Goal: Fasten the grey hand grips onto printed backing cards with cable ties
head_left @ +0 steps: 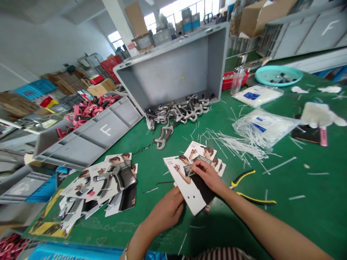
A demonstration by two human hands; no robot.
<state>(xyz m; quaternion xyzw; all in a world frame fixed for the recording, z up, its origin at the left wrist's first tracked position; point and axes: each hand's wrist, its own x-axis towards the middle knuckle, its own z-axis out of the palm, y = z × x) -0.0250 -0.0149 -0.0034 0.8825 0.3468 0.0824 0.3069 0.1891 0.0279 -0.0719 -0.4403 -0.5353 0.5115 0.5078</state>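
Observation:
A printed card (184,184) with two small holes near its lower end is held above the green table. My left hand (169,206) grips its left edge from below, fingers partly hidden behind it. My right hand (207,175) rests on the card's upper right part, its thumb and fingers pinched together there. More printed cards (202,150) lie fanned out just behind. Yellow-and-black handled pliers (252,198) lie open to the right of my right hand. Further back, white cable ties (238,144) are spread in a loose heap.
Cards with grey tools (108,180) are piled at the left. A tipped grey crate (173,72) spills grey metal tools (179,112). Another crate (94,133) holds pink-red tools. Bags (265,124), a glove (321,115) and a turquoise tray (279,83) are at the right.

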